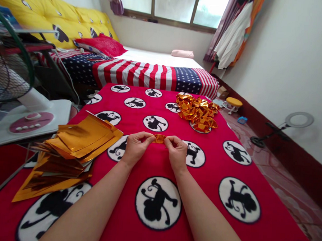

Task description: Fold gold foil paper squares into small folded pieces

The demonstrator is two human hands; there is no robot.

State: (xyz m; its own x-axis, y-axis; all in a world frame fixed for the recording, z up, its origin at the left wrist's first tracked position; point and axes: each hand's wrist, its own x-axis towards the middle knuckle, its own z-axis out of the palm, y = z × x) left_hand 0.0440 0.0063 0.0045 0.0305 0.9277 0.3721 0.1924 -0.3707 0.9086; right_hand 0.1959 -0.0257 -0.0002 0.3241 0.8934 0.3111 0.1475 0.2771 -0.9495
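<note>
Between my two hands is a small folded piece of gold foil paper [159, 138], held level just above the red cloth. My left hand [138, 145] pinches its left end between thumb and forefinger. The right end is pinched the same way by my right hand [176, 149]. To the left lies a loose, fanned stack of flat gold foil sheets [87, 134]. A heap of folded gold foil pieces [197, 111] rests at the far right of the cloth.
A red cloth with monkey prints [199, 216] covers the table. At the left stands a white fan base [42, 118]. Behind are a bed with a striped cover [141, 74] and a red pillow [100, 44]. A yellow stool [234, 102] and a ring light [298, 119] stand on the right.
</note>
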